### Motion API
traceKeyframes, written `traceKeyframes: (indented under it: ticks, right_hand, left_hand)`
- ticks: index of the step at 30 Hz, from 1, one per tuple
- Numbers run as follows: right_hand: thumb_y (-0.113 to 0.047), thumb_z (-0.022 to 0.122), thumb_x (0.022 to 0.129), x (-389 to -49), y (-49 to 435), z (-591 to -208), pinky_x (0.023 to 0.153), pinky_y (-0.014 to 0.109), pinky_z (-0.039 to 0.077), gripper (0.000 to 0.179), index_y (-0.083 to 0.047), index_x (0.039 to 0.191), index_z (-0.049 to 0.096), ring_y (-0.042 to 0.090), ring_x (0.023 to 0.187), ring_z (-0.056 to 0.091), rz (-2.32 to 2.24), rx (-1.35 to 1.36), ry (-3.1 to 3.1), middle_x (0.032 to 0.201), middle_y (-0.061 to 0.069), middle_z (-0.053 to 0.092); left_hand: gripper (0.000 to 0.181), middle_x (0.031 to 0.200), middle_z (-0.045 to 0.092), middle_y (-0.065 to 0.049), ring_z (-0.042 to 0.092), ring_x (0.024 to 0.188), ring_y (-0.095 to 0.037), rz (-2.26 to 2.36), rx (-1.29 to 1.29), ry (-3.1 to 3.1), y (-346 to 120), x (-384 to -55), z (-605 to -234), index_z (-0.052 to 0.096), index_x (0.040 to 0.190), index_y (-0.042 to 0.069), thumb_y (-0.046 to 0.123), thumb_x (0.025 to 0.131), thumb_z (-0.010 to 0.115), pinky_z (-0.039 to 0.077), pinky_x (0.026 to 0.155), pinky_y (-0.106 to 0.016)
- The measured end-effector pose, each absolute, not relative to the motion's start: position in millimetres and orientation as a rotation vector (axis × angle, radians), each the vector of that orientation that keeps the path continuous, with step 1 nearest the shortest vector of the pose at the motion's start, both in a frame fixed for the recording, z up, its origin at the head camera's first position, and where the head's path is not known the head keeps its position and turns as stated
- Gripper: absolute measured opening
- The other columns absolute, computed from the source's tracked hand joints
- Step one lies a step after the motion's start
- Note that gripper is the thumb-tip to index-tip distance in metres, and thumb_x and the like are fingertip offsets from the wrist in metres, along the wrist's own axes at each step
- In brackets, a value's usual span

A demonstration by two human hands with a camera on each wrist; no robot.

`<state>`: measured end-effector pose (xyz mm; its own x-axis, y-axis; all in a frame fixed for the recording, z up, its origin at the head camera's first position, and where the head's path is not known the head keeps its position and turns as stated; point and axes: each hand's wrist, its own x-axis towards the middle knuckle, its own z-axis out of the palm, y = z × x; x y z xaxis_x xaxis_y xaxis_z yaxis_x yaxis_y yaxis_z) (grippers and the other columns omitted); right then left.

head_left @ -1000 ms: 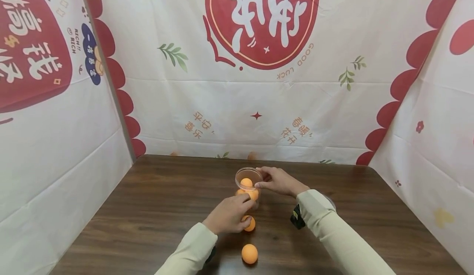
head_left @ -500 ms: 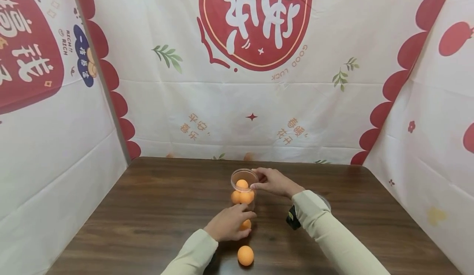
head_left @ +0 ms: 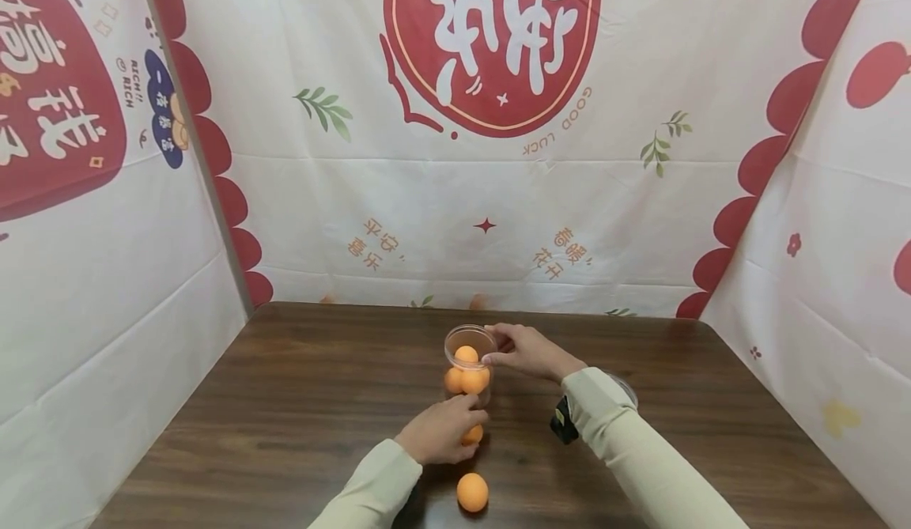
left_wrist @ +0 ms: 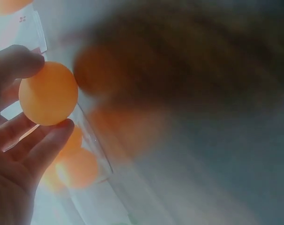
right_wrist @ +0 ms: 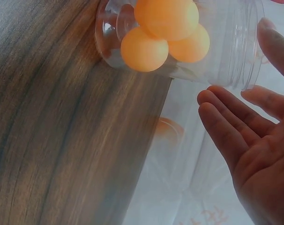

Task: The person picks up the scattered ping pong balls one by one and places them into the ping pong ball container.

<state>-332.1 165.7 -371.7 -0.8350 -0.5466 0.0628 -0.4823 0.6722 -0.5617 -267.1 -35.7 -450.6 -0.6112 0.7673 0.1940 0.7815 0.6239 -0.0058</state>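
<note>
A clear plastic jar stands on the table with several orange ping-pong balls inside. My right hand holds its rim from the right, thumb and index finger at the edge. In the right wrist view, the other fingers of that hand extend beside the jar wall. In front of the jar, my left hand pinches another orange ping-pong ball between thumb and fingertips. That ball is partly hidden by the fingers in the head view. A loose orange ball lies on the table nearer to me.
The dark wooden table ends at a printed cloth backdrop, with cloth walls on both sides. A clear rounded edge shows from behind my right sleeve. A black wrist device sits under that sleeve.
My left hand has drawn back a little from the jar toward me and now pinches the ball in front of it. The right hand stays on the rim. The head view has shifted slightly.
</note>
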Motion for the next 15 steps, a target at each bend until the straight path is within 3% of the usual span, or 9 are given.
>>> traceKeyframes:
  ticks: [7, 15]
  right_hand:
    - [-0.037, 0.065, 0.089, -331.7, 166.1, -370.8, 0.079, 0.033, 0.052, 0.063, -0.002, 0.138, 0.047, 0.015, 0.093, 0.063, -0.876, -0.842, 2.774, 0.103, 0.005, 0.067]
    - [-0.038, 0.066, 0.089, -331.4, 164.3, -371.6, 0.079, 0.033, 0.052, 0.063, -0.003, 0.138, 0.047, 0.015, 0.093, 0.062, -0.861, -0.821, 2.782, 0.103, 0.004, 0.066]
  left_hand:
    - [0.028, 0.102, 0.056, 0.006, 0.050, 0.083, -0.003, -0.133, -1.276, -2.655, -38.8, -268.0, -441.8, 0.066, 0.104, 0.018, 0.027, 0.079, 0.076, 0.044, 0.070, -0.016]
    - [0.030, 0.100, 0.054, 0.005, 0.046, 0.076, -0.002, -0.178, -1.273, -2.661, -46.2, -271.4, -426.3, 0.066, 0.107, 0.016, 0.024, 0.080, 0.076, 0.042, 0.067, -0.015]
